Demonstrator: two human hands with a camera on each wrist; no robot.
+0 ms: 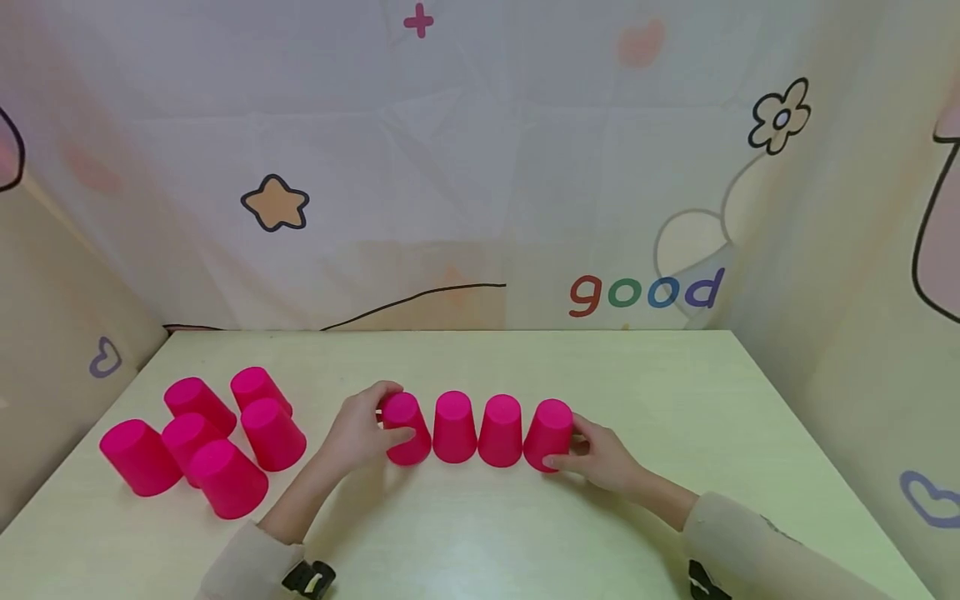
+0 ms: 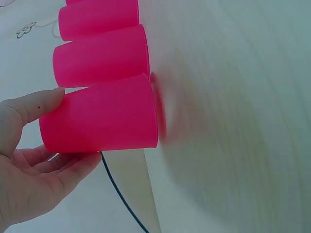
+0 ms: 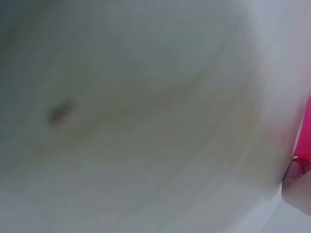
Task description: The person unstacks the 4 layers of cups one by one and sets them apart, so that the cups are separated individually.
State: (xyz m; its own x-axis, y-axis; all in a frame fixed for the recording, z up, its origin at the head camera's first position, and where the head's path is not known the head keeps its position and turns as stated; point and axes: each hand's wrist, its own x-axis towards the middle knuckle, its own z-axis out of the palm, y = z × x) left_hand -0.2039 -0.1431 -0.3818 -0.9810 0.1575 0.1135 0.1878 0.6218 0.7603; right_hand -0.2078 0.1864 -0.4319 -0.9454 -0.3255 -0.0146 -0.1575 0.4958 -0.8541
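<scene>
Four pink plastic cups stand upside down in a row across the middle of the table in the head view. My left hand (image 1: pixel 362 432) grips the leftmost cup (image 1: pixel 405 411), its thumb on the near side and the fingers round the far side. In the left wrist view this cup (image 2: pixel 102 119) lies between thumb and fingers, with its rim close over the table. My right hand (image 1: pixel 606 458) holds the rightmost cup (image 1: pixel 548 432), thumb in front. Only an edge of that cup (image 3: pixel 305 138) shows in the right wrist view. Between them stand two more cups, the left one (image 1: pixel 454 429) and the right one (image 1: pixel 500 432).
Several more upside-down pink cups (image 1: pixel 228 482) are clustered at the left of the table (image 1: pixel 480 542). A printed cloth backdrop (image 1: pixel 465 183) rises behind the table's back edge and along both sides.
</scene>
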